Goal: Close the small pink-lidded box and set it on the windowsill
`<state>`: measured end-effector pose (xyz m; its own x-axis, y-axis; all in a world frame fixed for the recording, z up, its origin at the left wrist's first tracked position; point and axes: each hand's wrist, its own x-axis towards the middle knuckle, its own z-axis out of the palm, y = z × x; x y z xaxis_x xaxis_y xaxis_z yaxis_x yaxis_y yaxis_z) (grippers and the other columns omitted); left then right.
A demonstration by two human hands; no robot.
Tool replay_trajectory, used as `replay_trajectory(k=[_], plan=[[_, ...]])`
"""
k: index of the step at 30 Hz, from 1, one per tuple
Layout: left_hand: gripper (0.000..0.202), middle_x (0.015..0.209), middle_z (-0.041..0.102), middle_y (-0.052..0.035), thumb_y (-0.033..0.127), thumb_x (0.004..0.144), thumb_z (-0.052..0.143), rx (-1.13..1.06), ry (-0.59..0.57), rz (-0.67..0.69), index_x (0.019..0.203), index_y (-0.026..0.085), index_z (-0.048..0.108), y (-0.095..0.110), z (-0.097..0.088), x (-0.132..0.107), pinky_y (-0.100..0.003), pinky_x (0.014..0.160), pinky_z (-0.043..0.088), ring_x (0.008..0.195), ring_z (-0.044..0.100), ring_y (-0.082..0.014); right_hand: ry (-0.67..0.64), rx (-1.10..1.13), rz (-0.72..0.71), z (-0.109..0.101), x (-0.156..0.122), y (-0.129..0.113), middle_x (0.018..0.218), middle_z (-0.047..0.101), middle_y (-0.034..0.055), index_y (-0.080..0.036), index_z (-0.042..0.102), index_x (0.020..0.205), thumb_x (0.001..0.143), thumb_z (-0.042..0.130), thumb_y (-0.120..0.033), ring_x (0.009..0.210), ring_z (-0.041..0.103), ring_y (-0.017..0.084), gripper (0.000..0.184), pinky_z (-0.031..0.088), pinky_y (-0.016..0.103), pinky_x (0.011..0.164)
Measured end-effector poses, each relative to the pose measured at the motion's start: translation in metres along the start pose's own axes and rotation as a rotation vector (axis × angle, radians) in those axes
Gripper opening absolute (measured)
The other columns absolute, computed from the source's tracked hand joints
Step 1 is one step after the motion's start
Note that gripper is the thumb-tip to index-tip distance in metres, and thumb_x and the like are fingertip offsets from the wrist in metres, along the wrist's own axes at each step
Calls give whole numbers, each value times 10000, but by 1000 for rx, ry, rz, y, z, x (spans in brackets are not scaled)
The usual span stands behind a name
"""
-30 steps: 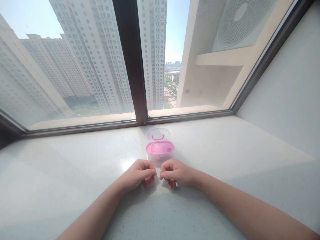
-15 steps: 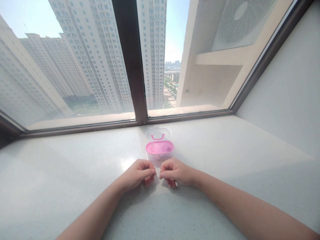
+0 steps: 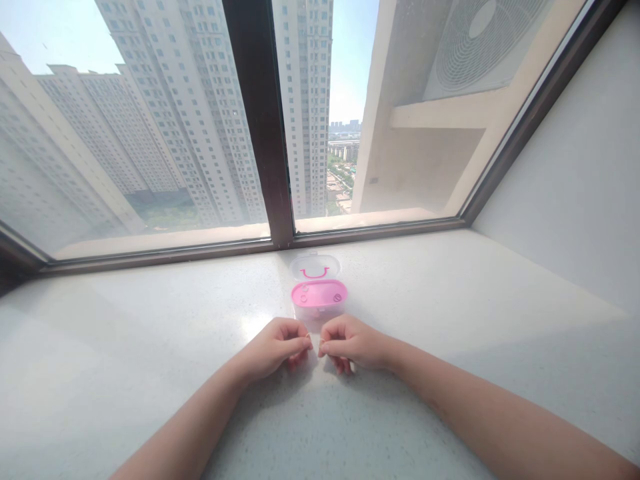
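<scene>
Under the left hand and the right hand, a pale speckled sill. Ahead of both, a dark brown window frame with a thick middle bar. Farther out beyond the left hand, pale high-rise towers and, at their foot, a patch of green ground. Past the right hand, a strip of blue sky, a beige outer wall and, higher up, a round fan grille. Well right of that hand, a white wall.
</scene>
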<state>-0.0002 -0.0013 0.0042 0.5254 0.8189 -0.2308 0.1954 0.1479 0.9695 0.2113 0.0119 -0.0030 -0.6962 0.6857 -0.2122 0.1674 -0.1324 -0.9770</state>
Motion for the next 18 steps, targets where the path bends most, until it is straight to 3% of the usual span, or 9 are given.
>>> replay_trajectory(k=[18], plan=[[266,562,545,22,375,785,630,20,5,-12,682,135,581,2,0,-1,-217,501,419,486,492,-91,7,-25,23,1,-1,-3,460,550,-43,-146,561,655,758,610,-222,378,521,79,138,373,157,357]])
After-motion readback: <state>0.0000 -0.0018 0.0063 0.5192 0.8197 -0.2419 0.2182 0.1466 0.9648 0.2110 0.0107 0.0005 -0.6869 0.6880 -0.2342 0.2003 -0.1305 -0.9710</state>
